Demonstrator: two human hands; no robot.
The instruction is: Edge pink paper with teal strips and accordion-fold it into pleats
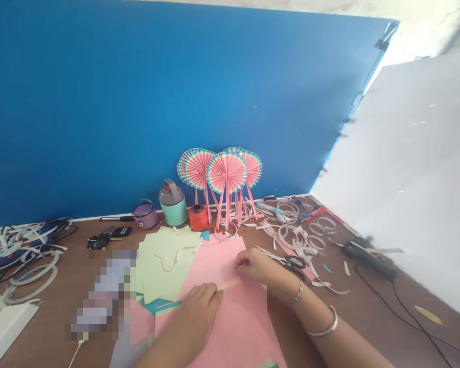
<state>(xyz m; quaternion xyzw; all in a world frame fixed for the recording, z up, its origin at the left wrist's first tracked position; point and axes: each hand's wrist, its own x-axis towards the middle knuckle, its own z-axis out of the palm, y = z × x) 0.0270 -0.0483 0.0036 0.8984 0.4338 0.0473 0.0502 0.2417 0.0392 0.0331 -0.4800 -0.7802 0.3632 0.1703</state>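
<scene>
My left hand (198, 318) rests on pink paper (239, 317), its fingers curled and pressed together. A thin pale strip (230, 283) runs from its thumb tip toward the right. My right hand (257, 268) hovers at or touches the sheet just beyond that strip, fingers bent in a pinch; what lies between the fingertips is too small to make out. Pale green sheets (164, 260) lie left of my hands, with a loose thread (176, 255) across them. Scissors (291, 261) with black handles lie right of my right hand.
Pink folding fans (227, 174) stand at the back beside red string (198, 219), a teal container (174, 205) and a purple pot (145, 214). Rolls of tape (291, 236) and scraps lie right, near a corded black tool (368, 258). A blurred item (107, 291) and white box (9, 332) sit left.
</scene>
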